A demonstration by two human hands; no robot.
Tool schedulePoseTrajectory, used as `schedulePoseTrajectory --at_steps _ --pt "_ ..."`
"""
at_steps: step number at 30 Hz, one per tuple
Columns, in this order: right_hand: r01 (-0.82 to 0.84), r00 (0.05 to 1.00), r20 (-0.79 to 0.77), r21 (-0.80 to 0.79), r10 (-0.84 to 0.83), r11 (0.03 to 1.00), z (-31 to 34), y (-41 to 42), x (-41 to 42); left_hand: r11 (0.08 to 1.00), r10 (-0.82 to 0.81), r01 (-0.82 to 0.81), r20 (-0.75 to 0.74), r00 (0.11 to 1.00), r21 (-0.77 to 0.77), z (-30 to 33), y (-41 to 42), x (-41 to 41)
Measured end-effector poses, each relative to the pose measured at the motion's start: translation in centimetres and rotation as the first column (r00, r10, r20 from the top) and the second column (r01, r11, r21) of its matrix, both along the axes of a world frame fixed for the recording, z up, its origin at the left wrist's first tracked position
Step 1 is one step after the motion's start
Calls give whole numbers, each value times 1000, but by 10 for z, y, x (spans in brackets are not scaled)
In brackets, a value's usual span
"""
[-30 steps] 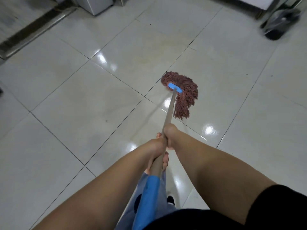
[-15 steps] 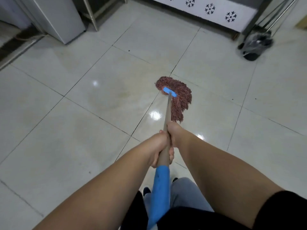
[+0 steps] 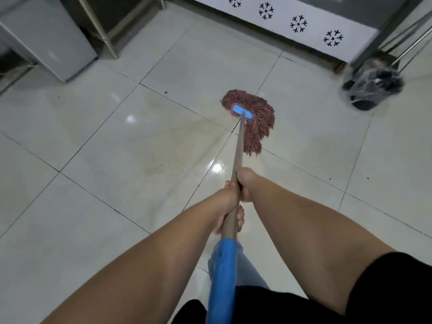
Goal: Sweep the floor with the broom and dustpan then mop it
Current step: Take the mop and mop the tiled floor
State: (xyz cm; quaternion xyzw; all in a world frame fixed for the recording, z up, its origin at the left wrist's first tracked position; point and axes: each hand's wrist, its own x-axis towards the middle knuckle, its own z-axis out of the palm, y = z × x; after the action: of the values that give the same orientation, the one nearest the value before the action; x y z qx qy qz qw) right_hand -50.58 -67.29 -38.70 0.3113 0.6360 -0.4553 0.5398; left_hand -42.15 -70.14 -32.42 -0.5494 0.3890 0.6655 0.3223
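Note:
A mop with a reddish-brown string head (image 3: 253, 118) and a blue clamp lies on the pale tiled floor (image 3: 117, 160) in the middle of the view. Its wooden handle (image 3: 238, 150) runs back toward me and ends in a blue sleeve. My right hand (image 3: 245, 183) grips the handle higher up, nearer the head. My left hand (image 3: 228, 206) grips it just behind, close to the blue sleeve. The strings trail to the right and back from the clamp.
A grey cabinet (image 3: 46, 43) and metal legs (image 3: 102, 31) stand at the far left. A white panel with snowflake cut-outs (image 3: 297, 26) runs along the back. A dark bin lined with a plastic bag (image 3: 374, 87) sits at the far right.
The mop head has been pushed forward across the tiles toward the white panel, and the view has lifted so the panel, cabinet and bin show more. Both hands keep their grip.

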Motion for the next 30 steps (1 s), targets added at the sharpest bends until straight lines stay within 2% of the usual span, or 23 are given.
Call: schedulePoseTrajectory --at_steps 7,11,14,18,22,30 --pt "64 998 9 -87 -63 994 -19 -57 -98 992 -94 96 24 995 -86 -19 -60 -99" --pt "91 995 62 -195 -80 977 -26 -78 -107 983 -122 129 56 991 -128 -22 -85 -105" --pt "52 998 30 -198 -47 979 -28 -92 -99 984 -98 106 60 993 -142 -21 -99 -88" --pt "7 1000 22 -142 -4 990 -34 -105 -74 997 -38 43 82 996 -62 -13 -103 -50" --pt "-48 997 51 -53 51 997 -36 -113 -11 997 -43 51 120 992 -59 -7 -103 15" --pt "-183 980 70 -72 188 981 -33 -107 190 995 1 10 122 993 -95 0 -87 219"
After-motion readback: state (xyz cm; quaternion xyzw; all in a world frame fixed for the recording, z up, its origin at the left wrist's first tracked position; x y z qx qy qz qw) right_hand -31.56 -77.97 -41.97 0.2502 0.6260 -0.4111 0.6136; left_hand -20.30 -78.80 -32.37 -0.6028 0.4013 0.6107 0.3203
